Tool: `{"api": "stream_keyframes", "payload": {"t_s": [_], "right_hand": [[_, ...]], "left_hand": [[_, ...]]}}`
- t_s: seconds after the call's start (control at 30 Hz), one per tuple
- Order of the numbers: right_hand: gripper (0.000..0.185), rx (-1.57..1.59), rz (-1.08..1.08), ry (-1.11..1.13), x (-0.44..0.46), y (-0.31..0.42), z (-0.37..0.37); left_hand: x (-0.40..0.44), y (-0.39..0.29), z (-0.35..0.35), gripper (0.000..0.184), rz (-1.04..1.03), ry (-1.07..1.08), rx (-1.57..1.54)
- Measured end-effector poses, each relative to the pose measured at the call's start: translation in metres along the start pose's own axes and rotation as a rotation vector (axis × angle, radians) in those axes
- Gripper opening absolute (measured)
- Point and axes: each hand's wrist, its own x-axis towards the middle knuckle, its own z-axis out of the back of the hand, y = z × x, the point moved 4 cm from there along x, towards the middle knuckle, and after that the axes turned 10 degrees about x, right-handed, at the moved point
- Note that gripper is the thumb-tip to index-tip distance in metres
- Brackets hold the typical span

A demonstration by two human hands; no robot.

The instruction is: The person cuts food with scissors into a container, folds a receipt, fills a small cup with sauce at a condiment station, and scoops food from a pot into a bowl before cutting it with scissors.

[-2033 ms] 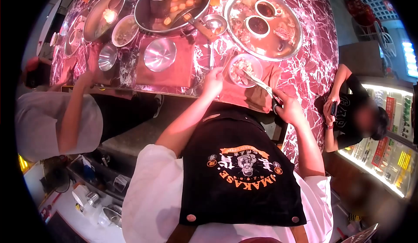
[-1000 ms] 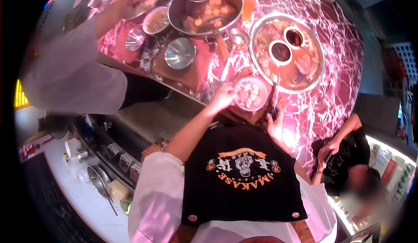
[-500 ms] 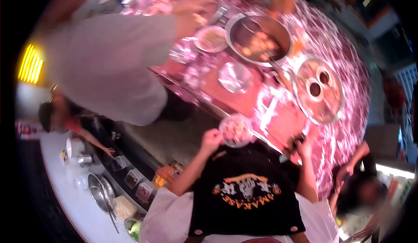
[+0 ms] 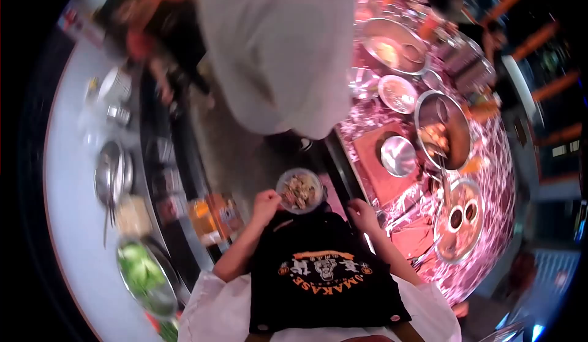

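Note:
My left hand (image 4: 267, 206) grips the left rim of a bowl (image 4: 283, 190) in front of my black apron (image 4: 327, 293). Chopped pale and brownish food (image 4: 301, 191) fills this bowl. Close to the counter edge, right of the bowl, is my right hand (image 4: 364, 215). Its fingers look curled in, and nothing shows in them. On the counter beyond it lies a reddish mat (image 4: 375, 164) with a round shiny metal bowl (image 4: 398, 156) on it. Another reddish mat (image 4: 413, 238) lies nearer, beside my right forearm.
A co-worker in a white shirt (image 4: 275, 54) stands just ahead. On the marbled counter are a large pot (image 4: 460, 112), an oval tray (image 4: 450, 253) with two dark-filled cups, and a plate (image 4: 397, 94). A bowl of green vegetables (image 4: 144, 274) and orange boxes (image 4: 214, 218) stand left.
My view and body have swung left. The bowl in my left hand has moved off the counter's edge, and my right hand has drawn back from a dark object on the counter.

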Motion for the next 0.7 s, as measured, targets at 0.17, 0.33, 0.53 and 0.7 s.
{"api": "stream_keyframes", "payload": {"t_s": [0.17, 0.33, 0.53, 0.7], "right_hand": [[0.023, -0.235, 0.299, 0.443, 0.088, 0.096, -0.086], [0.026, -0.248, 0.252, 0.564, 0.171, 0.123, -0.175], [0.029, -0.414, 0.039, 0.596, 0.235, 0.114, -0.259], [0.033, -0.377, -0.151, 0.629, 0.276, 0.161, -0.306]], "left_hand": [[-0.02, 0.028, 0.066, 0.02, 0.155, -0.269, -0.348], [0.013, 0.042, 0.165, 0.023, 0.287, -0.454, -0.492], [0.063, 0.051, 0.31, 0.018, 0.269, -0.522, -0.458], [0.124, 0.036, 0.418, 0.021, 0.3, -0.512, -0.321]]}}
